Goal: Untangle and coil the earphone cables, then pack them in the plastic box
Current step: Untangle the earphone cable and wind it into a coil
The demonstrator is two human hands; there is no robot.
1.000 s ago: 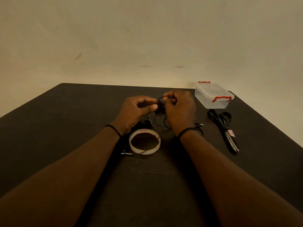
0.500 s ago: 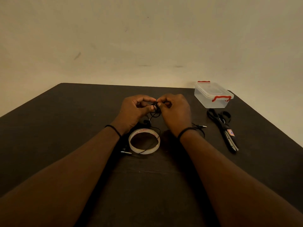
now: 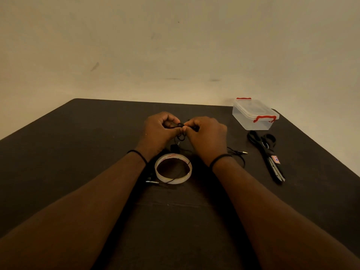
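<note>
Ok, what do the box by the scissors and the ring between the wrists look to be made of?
Box: clear, glossy plastic; the table shows through its walls, and the clips are red. Ring: probably a roll of clear adhesive tape, translucent and shiny, with red print inside.

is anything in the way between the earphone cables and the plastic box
Nothing stands on the bare table between the earphone cables, pinched by the left hand and right hand, and the plastic box. But the box's lid sits on it, so that blocks packing. The scissors lie nearer than that path.
</note>
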